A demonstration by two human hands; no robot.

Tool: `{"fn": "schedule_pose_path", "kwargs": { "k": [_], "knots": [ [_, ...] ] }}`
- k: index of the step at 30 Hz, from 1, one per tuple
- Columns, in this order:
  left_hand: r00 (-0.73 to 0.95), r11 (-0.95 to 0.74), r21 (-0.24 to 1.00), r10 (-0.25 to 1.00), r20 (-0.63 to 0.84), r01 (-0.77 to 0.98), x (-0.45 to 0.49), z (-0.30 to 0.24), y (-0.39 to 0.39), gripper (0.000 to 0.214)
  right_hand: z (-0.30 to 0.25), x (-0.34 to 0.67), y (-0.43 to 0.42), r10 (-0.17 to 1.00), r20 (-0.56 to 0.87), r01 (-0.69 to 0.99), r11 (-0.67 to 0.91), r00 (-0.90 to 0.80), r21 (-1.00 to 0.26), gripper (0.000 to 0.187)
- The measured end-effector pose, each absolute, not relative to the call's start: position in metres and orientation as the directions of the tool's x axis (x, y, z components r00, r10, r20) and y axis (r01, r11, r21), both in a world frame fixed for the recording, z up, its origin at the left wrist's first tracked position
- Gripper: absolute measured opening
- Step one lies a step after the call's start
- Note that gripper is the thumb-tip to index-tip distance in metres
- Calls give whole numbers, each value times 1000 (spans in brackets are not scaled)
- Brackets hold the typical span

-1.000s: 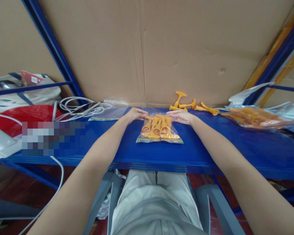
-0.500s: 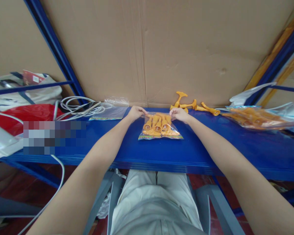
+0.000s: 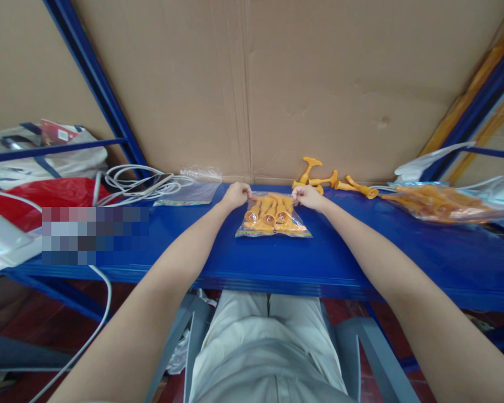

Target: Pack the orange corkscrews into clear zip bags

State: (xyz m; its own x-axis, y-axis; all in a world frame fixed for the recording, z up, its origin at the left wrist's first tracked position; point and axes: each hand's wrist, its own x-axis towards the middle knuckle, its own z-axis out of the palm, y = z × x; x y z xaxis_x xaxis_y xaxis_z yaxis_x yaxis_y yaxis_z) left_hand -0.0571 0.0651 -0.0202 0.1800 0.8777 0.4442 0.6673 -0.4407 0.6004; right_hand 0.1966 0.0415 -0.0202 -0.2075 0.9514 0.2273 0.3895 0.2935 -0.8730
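A clear plastic bag (image 3: 273,228) filled with several orange plastic pieces (image 3: 269,210), each with a flared round end, lies on the blue table (image 3: 235,263) in front of me. My left hand (image 3: 237,194) pinches the bag's far left corner. At the far right corner, my right hand (image 3: 307,197) has its fingers closed on the bag's edge. Just behind my right hand, several loose orange T-handled pieces (image 3: 313,178) lie against the cardboard.
To the right rests another filled bag of orange pieces (image 3: 437,204). A flat clear bag (image 3: 189,193) and coiled white cable (image 3: 130,176) lie at the left, near a red plastic bag (image 3: 63,196). Cardboard (image 3: 252,89) walls off the back; blue posts (image 3: 96,84) frame the sides.
The filled bag has shifted very slightly left, and its near edge sits a touch farther back. Both hands stay at its far corners.
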Motion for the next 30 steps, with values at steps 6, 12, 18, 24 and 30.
{"fn": "schedule_pose_path", "kwargs": {
  "k": [6,12,18,24,30],
  "knots": [
    [158,-394,744,916,370,540,-62,-25,69,19,-23,200,39,978,177,320,203,-108,-925,25],
    [147,-366,721,925,350,589,-64,-26,71,20,-24,201,41,983,161,284,180,-87,-942,23],
    [236,-411,393,876,422,823,-60,-23,65,29,-25,199,45,957,209,382,274,-203,-882,25],
    [249,-365,192,858,449,911,-56,-21,57,29,-29,202,56,898,288,573,434,-332,-695,18],
    [247,-330,140,876,415,934,-52,-17,50,27,-19,201,48,846,316,715,532,-429,-453,18]
  ]
}}
